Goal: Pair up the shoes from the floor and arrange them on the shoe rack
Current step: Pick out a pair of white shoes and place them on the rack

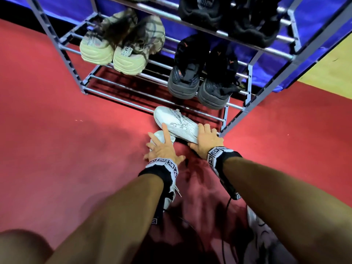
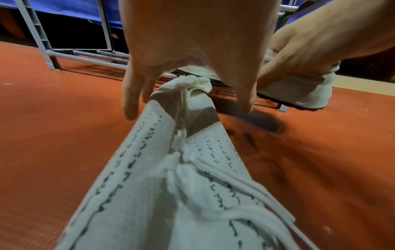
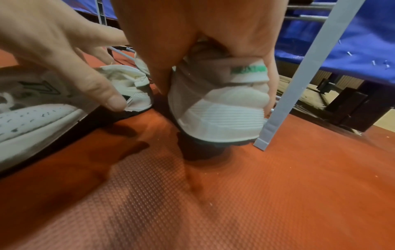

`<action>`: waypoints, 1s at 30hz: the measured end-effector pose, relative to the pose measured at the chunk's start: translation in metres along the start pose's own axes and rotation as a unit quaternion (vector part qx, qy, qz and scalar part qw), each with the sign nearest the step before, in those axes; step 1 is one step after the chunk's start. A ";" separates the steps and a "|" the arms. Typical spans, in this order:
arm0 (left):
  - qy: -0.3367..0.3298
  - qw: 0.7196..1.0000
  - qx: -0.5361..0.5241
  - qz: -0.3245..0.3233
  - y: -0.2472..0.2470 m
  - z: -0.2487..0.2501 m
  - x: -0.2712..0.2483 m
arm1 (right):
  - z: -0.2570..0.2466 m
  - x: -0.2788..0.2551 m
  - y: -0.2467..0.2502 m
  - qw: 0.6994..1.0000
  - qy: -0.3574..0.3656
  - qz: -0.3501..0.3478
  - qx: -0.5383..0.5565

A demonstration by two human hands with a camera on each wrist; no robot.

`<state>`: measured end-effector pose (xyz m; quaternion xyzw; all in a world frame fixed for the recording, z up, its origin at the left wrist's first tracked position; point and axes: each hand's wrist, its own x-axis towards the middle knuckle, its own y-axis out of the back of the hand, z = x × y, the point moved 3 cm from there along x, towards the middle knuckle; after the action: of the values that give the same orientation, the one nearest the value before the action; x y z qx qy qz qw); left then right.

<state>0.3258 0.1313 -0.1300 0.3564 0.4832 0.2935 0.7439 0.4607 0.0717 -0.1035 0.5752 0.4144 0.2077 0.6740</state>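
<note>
Two white sneakers lie on the red floor mat in front of the shoe rack [image 1: 123, 98]. The first white sneaker [image 1: 177, 121] [image 3: 220, 104] rests with its toe across the rack's lowest front bar. My right hand [image 1: 206, 139] grips its heel, thumb on one side and fingers on the other. The second white sneaker [image 1: 159, 135] [image 2: 171, 169] lies under my left wrist, heel toward the rack. Over that heel my left hand [image 1: 163, 145] is spread with straight fingers, and its thumb [image 3: 115, 101] touches the heel's side.
A beige pair [image 1: 122, 44] and a black pair [image 1: 202, 77] sit on the middle shelf, and black shoes [image 1: 228, 18] on the shelf above. The rack's front right leg [image 1: 224, 126] stands beside my right hand. A grey-white shoe [image 1: 261, 231] lies by my right forearm.
</note>
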 end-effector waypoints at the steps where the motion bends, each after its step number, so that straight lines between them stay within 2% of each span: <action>1: 0.006 1.000 0.006 0.003 -0.001 0.000 0.000 | 0.001 0.001 0.000 1.000 0.001 0.000 -0.002; 8: 0.009 0.998 0.055 -0.004 -0.008 -0.011 -0.008 | 0.004 0.004 -0.002 1.000 -0.014 0.003 0.015; 16: -0.033 0.993 0.112 -0.010 -0.009 -0.014 -0.005 | 0.020 0.000 -0.005 0.999 -0.027 -0.011 0.031; 19: -0.089 0.983 0.157 -0.032 0.006 -0.025 -0.002 | 0.020 -0.002 -0.003 1.000 -0.017 -0.008 0.010; 23: -0.199 0.938 0.278 -0.054 0.031 -0.051 0.004 | 0.010 -0.005 -0.006 1.000 0.008 -0.001 -0.027; 25: -0.177 0.937 0.294 -0.073 0.036 -0.065 0.004 | 0.004 -0.008 -0.010 0.999 0.014 0.000 -0.030; 30: -0.091 0.980 0.167 -0.053 0.027 -0.074 -0.003 | -0.012 -0.010 -0.022 0.997 0.054 -0.015 -0.047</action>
<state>0.2536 0.1631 -0.1268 0.4741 0.4742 0.1353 0.7294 0.4411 0.0653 -0.1214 0.5248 0.4484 0.2474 0.6800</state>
